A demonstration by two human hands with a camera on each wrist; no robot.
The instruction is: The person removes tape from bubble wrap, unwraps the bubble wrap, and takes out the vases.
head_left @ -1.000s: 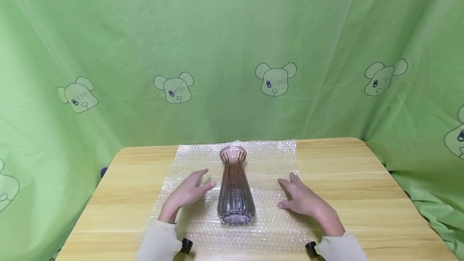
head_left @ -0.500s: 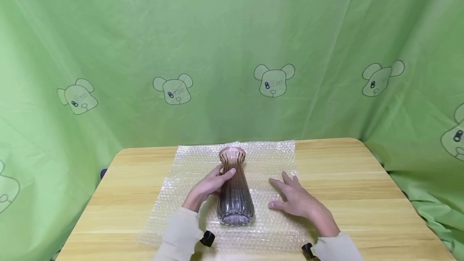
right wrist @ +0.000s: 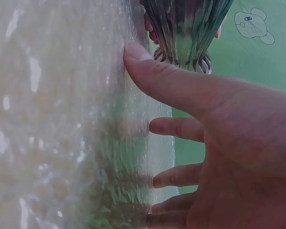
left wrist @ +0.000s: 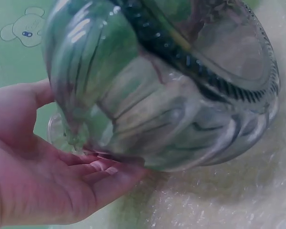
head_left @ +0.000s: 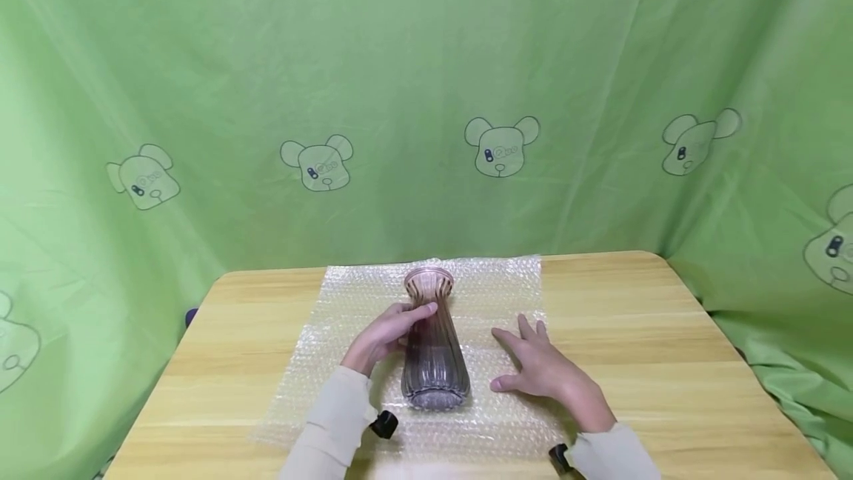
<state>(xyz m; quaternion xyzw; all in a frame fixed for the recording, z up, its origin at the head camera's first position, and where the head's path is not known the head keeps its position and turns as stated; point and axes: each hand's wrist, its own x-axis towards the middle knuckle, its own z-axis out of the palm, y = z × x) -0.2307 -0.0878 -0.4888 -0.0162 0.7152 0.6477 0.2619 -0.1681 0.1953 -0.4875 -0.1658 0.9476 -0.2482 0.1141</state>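
Observation:
A ribbed glass vase (head_left: 436, 361), pinkish at its flared mouth and smoky grey at its base, lies lengthwise over a bubble wrap sheet (head_left: 480, 424), mouth pointing away. My left hand (head_left: 381, 333) grips its narrower part from the left, thumb on top. The left wrist view shows this hand's fingers (left wrist: 112, 183) beneath the glass (left wrist: 181, 124); whether the vase is fully off the wrap I cannot tell. To the vase's right, my right hand (head_left: 543, 369) is spread over the wrap, holding nothing. In the right wrist view its fingertips (right wrist: 162, 125) are at the wrap's surface.
The wrap lies on a light wooden table (head_left: 640, 324), reaching close to its back edge. A green curtain (head_left: 413, 95) printed with bear faces hangs behind and at both sides. A black device (head_left: 384, 424) is strapped at each sleeve cuff.
My left hand has come in from the left and taken hold of the vase, which has since shifted slightly. The right hand has moved a little toward the vase.

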